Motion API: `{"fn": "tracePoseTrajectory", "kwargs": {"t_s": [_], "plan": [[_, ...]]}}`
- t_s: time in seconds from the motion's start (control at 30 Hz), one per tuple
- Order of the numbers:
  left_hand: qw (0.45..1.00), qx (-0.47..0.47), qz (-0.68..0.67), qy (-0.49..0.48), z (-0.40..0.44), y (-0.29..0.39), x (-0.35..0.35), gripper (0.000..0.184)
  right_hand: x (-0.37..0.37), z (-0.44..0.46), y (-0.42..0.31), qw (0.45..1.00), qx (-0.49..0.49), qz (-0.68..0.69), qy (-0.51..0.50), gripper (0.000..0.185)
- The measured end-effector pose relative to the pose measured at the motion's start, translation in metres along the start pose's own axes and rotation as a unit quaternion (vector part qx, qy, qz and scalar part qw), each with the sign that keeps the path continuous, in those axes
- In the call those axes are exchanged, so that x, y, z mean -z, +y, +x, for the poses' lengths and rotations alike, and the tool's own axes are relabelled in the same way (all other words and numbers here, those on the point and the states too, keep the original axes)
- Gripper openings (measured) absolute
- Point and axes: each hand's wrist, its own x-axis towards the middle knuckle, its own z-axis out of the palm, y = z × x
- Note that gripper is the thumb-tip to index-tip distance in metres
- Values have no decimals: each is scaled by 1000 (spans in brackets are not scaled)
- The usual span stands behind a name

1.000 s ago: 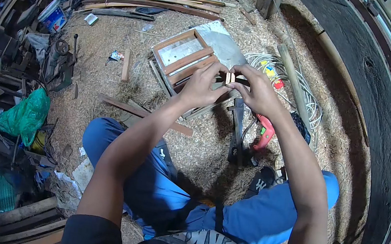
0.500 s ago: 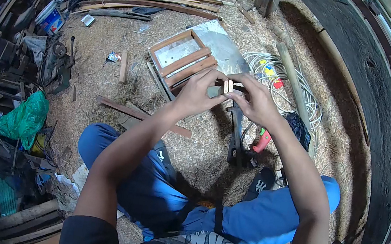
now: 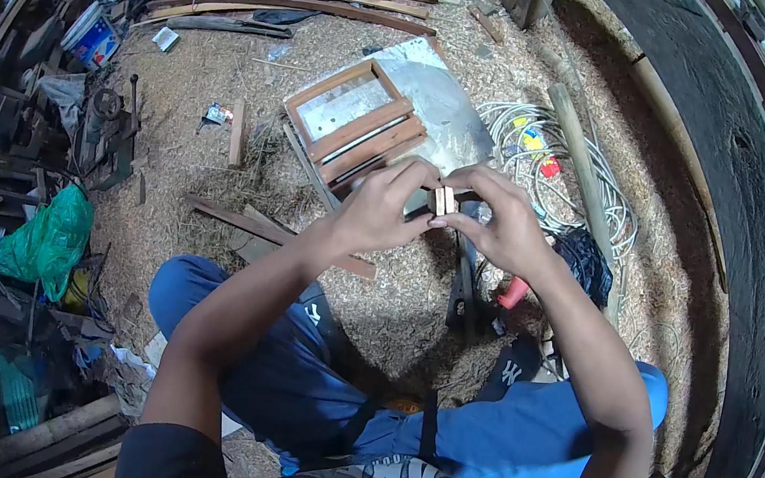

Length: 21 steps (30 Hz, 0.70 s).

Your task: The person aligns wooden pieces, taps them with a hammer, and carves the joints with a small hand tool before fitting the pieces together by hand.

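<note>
Two short wooden blocks (image 3: 445,201) are held face to face, their pale cut ends turned up toward me. My left hand (image 3: 379,207) pinches them from the left with thumb and fingers, and my right hand (image 3: 509,226) does the same from the right. Just beyond my left hand, a brown wooden frame (image 3: 335,105) and loose wooden strips lie on a grey metal sheet (image 3: 443,100). Below my right hand, a red-handled tool (image 3: 513,292) is partly hidden, beside a dark metal bar (image 3: 464,291).
Coiled pale cable (image 3: 618,215) and a round pole (image 3: 581,170) lie to the right. Long wooden strips (image 3: 338,10) are at the back. On the left are a vise-like metal tool (image 3: 111,134), a green bag (image 3: 46,238) and scrap. Wood shavings cover the ground.
Both hands have lowered slightly toward me with the blocks between them. The blocks look turned a little, showing more of their ends. The view has shifted slightly.
</note>
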Motion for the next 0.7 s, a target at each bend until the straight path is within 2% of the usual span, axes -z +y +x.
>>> {"fn": "tracePoseTrajectory", "kwargs": {"t_s": [0.07, 0.2, 0.23, 0.5, 0.7], "plan": [[1000, -4, -8, -1, 1, -1, 1, 39, -1, 0, 0, 999, -31, 21, 0, 42], [999, -16, 14, -29, 5, -3, 3, 41, 4, 3, 6, 1000, 0, 2, -10, 40], [999, -15, 13, -29, 6, -4, 4, 41, 3, 4, 8, 999, 34, -6, 12, 39], [998, -52, 2, -26, 15, -10, 4, 41, 12, 10, 19, 1000, 29, 6, -8, 36], [999, -35, 4, -11, 21, -11, -1, 44, 17, 12, 26, 999, 35, -19, 7, 35]]}}
